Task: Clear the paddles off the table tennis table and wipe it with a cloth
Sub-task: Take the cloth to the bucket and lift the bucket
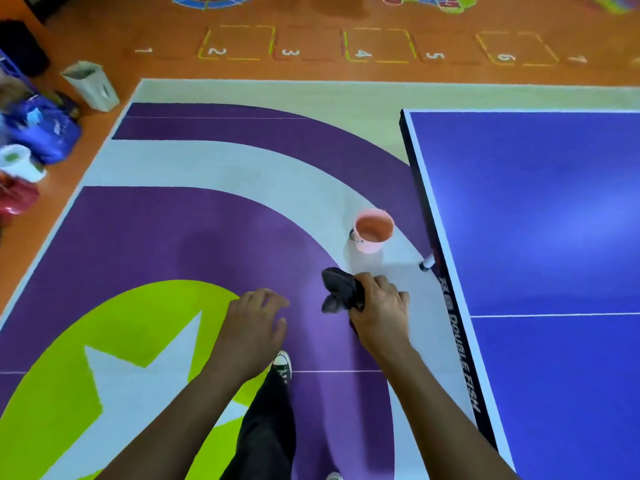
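While the right hand (382,308) grips a bunched dark cloth (341,289) in curled fingers, the left hand (254,323) hangs beside it, fingers loosely spread and holding nothing. Both are over the floor, not above the table tennis table (540,209). Its blue top lies just right of the cloth hand, and its long edge runs away from the person. The right hand is nearer, so the wipe likely begins with a short rightward reach. No paddles show on the visible top. A pink bucket (374,230) stands on the floor just beyond the cloth.
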`<state>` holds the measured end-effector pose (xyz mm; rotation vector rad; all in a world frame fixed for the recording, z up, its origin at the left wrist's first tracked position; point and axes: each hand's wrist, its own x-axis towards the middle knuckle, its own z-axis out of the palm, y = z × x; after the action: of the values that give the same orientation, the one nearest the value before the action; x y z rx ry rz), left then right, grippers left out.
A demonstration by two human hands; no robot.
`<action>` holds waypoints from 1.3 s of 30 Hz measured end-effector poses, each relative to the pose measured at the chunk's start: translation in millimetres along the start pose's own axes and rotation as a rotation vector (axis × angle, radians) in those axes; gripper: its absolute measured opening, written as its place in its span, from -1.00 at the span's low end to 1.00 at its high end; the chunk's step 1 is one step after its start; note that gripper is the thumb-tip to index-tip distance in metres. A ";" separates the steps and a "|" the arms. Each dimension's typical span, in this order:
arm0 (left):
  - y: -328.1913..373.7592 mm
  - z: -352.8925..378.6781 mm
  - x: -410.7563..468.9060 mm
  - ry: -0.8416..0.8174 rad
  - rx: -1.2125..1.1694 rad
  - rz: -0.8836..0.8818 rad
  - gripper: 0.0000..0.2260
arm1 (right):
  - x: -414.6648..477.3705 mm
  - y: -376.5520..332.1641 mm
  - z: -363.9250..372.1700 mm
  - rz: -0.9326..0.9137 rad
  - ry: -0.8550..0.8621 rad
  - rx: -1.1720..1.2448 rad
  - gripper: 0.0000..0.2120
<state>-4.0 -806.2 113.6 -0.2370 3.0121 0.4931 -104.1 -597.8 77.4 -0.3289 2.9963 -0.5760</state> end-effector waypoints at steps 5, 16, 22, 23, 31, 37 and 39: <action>-46.9 -3.8 96.6 -0.085 0.003 0.100 -0.74 | 95.8 -28.6 20.7 0.081 -0.018 -0.013 -0.69; -103.8 -14.7 298.7 -0.243 0.045 0.266 -0.74 | 252.4 -34.0 62.8 0.396 -0.056 0.090 -0.61; -114.8 6.1 406.6 -0.302 0.083 0.327 -0.79 | 340.2 -11.9 99.8 0.545 -0.071 0.147 -0.62; -115.3 11.1 426.0 -0.322 0.085 0.342 -0.78 | 355.4 -7.6 106.5 0.571 -0.074 0.145 -0.63; -133.6 79.4 555.3 -0.405 0.055 0.437 -0.80 | 432.4 17.6 159.9 0.696 0.011 0.153 -0.63; -162.5 187.1 625.9 -0.498 0.093 0.563 -0.72 | 455.6 35.5 242.7 0.847 0.020 0.183 -0.59; -172.6 235.0 643.3 -0.534 0.135 0.621 -0.69 | 456.9 44.3 283.3 0.907 0.047 0.197 -0.58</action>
<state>-596.3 -981.4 -228.8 0.7367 2.5153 0.3128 -526.5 -760.9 -215.9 0.9993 2.6633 -0.7287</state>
